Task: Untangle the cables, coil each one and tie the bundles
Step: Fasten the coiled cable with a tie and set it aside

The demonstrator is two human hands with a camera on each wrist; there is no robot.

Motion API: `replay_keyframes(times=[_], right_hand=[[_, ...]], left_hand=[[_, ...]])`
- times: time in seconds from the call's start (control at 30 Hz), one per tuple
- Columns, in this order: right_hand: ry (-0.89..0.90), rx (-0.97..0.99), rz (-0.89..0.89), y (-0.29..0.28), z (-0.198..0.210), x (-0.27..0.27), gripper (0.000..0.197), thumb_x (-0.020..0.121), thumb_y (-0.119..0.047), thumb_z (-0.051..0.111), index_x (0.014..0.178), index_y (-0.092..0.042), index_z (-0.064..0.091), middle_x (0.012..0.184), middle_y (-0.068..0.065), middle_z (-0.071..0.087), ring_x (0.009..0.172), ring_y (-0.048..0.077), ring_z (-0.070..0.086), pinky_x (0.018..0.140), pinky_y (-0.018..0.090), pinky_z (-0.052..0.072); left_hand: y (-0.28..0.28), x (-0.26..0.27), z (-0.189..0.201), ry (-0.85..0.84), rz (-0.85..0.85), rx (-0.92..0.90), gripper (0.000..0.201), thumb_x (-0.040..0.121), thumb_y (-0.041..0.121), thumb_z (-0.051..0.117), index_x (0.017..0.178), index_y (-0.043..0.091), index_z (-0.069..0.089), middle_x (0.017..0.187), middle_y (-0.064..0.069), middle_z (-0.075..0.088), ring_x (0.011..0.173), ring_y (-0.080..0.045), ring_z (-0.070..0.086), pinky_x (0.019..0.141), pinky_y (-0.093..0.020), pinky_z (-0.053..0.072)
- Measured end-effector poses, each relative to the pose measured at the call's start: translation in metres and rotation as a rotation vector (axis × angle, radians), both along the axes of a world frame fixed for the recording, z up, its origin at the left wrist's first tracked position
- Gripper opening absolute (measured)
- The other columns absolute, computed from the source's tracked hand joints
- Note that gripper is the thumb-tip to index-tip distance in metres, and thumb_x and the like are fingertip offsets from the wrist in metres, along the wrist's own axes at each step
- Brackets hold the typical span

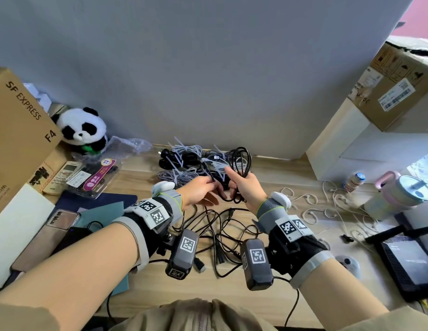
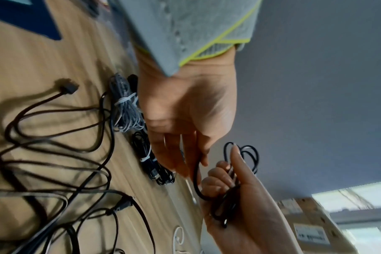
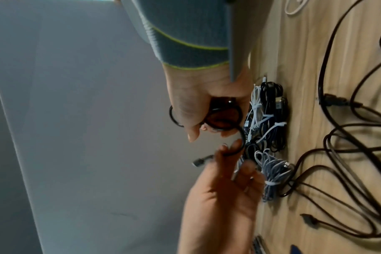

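My right hand (image 1: pixel 235 181) grips a coiled black cable (image 1: pixel 241 158) and holds it up above the wooden table (image 1: pixel 280 170). My left hand (image 1: pixel 213 186) pinches that cable's loose tail just left of the coil. In the left wrist view the left hand (image 2: pixel 185 163) holds the tail while the right hand (image 2: pixel 228 177) holds the coil (image 2: pixel 251 154). In the right wrist view the right hand (image 3: pixel 202 127) clasps the loops and the left hand (image 3: pixel 233 154) pinches the tail (image 3: pixel 242 137) near its plug. Loose tangled black cables (image 1: pixel 220 253) lie below both hands.
Several bundles tied with white ties (image 1: pixel 182 177) lie against the wall. White cord pieces (image 1: pixel 311 211) are scattered on the right, near a tumbler (image 1: pixel 404 189), a small bottle (image 1: pixel 355 181) and a black router (image 1: pixel 409 263). Left: cardboard box (image 1: pixel 19 130), panda toy (image 1: pixel 82 129), remote (image 1: pixel 62 176), phone (image 1: pixel 57 225).
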State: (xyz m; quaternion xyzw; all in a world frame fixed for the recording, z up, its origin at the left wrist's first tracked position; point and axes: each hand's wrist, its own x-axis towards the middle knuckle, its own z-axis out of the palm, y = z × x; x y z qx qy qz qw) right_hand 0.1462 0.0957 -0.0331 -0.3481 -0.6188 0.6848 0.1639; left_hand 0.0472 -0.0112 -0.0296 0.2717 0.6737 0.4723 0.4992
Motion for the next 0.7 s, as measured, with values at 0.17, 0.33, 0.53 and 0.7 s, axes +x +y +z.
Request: replay_keyframes(times=[0.17,0.33,0.53,0.7], right_hand=[[-0.129,0.123,0.031,-0.007,-0.008,-0.002,0.027,0.082,-0.04,0.071,0.076,-0.014,0.066,0.066,-0.001,0.06,0.058,0.01,0.053,0.056,0.022,0.043],[-0.188,0.129,-0.049,-0.008,-0.014,-0.01,0.027,0.087,-0.028,0.057,0.063,-0.017,0.064,0.068,0.004,0.06,0.068,0.019,0.053,0.066,0.029,0.042],[0.007,0.048,0.013,-0.008,-0.013,0.002,0.034,0.097,-0.026,0.046,0.077,-0.01,0.068,0.079,0.0,0.067,0.071,0.003,0.061,0.064,0.009,0.044],[0.039,-0.091,0.107,-0.009,-0.024,0.009,0.038,0.098,-0.037,0.045,0.084,-0.018,0.075,0.09,0.002,0.072,0.086,0.012,0.066,0.081,0.023,0.048]], left_hand=[[0.006,0.001,0.001,0.261,-0.127,-0.03,0.022,0.098,0.01,0.045,0.104,0.001,0.065,0.078,0.002,0.061,0.051,-0.005,0.052,0.054,-0.015,0.047],[0.005,0.003,-0.003,0.233,0.004,-0.009,0.024,0.091,0.023,0.06,0.096,0.001,0.068,0.08,-0.005,0.06,0.063,-0.006,0.054,0.058,-0.012,0.048],[0.004,0.006,-0.005,-0.094,0.011,-0.031,0.039,0.084,0.03,0.068,0.114,0.01,0.054,0.1,-0.003,0.061,0.082,-0.014,0.061,0.083,-0.038,0.055],[0.005,0.014,-0.001,-0.254,-0.067,-0.023,0.021,0.091,0.015,0.059,0.106,0.029,0.054,0.086,0.004,0.06,0.07,-0.008,0.061,0.06,-0.025,0.054]])
